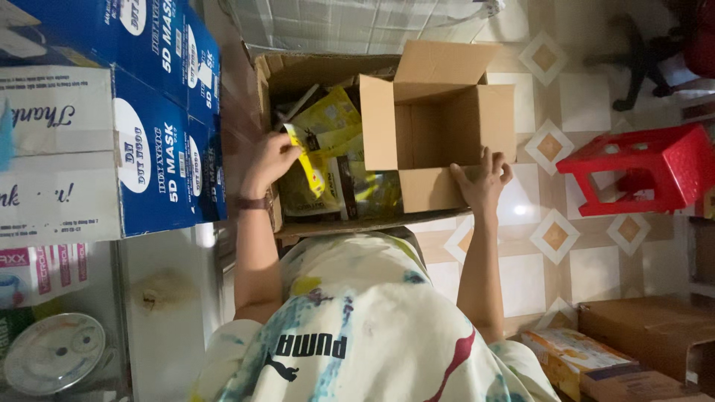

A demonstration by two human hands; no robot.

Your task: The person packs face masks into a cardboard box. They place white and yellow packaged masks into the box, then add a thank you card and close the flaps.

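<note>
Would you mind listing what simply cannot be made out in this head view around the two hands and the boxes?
- Floor of the small open carton: dark, interior in shadow.
- Lower layers of the big carton: hidden under yellow packets and the small carton.
- Left hand fingertips: buried among the packets; the grip is unclear.
- Right hand palm: pressed against the small carton's flap.
- Red stool: legs cut off at the right edge.
</note>
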